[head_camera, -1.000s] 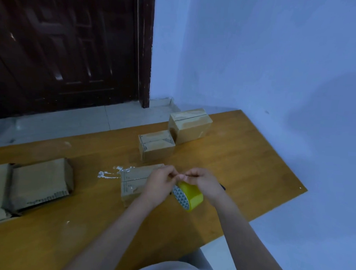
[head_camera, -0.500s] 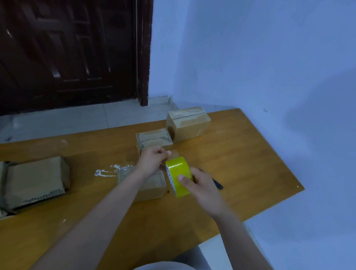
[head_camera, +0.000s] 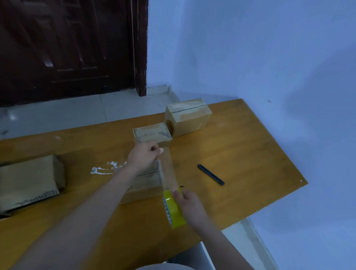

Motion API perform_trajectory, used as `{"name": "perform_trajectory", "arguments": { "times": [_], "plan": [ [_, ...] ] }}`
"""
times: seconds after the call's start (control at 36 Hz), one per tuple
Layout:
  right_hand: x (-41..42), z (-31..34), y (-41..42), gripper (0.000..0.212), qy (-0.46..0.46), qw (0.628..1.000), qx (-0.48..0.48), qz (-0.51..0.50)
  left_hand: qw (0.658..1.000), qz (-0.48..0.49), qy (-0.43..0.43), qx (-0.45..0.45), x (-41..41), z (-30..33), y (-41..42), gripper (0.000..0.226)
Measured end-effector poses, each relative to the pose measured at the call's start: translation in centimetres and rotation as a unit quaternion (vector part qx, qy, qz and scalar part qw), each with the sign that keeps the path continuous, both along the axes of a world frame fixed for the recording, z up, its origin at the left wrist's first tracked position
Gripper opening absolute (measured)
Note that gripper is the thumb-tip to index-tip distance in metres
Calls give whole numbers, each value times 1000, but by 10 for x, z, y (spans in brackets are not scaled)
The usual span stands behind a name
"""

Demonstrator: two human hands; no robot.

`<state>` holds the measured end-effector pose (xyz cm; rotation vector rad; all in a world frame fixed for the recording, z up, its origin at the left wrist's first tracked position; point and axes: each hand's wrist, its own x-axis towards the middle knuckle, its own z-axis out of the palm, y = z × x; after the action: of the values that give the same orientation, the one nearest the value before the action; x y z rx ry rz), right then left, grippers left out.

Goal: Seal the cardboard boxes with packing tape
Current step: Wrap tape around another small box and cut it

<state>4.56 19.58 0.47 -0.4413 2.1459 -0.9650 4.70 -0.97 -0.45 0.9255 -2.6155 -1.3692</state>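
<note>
A small cardboard box [head_camera: 148, 181] lies in front of me on the wooden table [head_camera: 243, 158]. My left hand [head_camera: 144, 157] pinches the free end of a clear tape strip [head_camera: 169, 169] over the box's far edge. The strip runs back along the box's right side to a yellow tape roll [head_camera: 173, 209]. My right hand [head_camera: 190, 206] grips that roll near the box's front right corner. Two more small boxes stand further back: one [head_camera: 151, 134] just beyond my left hand, a taller one [head_camera: 187, 117] behind it.
A black pen-like tool [head_camera: 211, 174] lies on the table right of the box. Flattened cardboard boxes [head_camera: 26, 183] are stacked at the left edge. White tape scraps [head_camera: 104, 169] stick to the table. A dark door [head_camera: 65, 38] and a blue wall [head_camera: 258, 56] stand behind.
My right hand has pulled the yellow roll back toward me, drawing out a long strip. My left hand stays at the box's far edge holding the tape end. The black tool is now uncovered.
</note>
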Motion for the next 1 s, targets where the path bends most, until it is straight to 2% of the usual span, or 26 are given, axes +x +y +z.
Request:
{"name": "perform_trajectory", "arguments": {
  "times": [0.22, 0.36, 0.81, 0.92, 1.0],
  "plan": [
    [1, -18, -10, 49, 39, 997, 66, 23, 997, 63, 26, 19, 11, -36, 4, 21],
    [-1, -27, -15, 45, 5, 998, 63, 21, 996, 81, 40, 4, 8, -42, 4, 20],
    [-9, -42, -23, 50, 0, 994, 104, 27, 994, 98, -40, 24, -5, -48, -5, 22],
    [-4, -56, -25, 50, -36, 996, 83, -3, 992, 85, -88, 18, -8, -47, -5, 24],
    [-2, -59, -30, 46, -64, 996, 66, -21, 988, 95, -108, 56, -11, -47, -7, 25]
  ]
}}
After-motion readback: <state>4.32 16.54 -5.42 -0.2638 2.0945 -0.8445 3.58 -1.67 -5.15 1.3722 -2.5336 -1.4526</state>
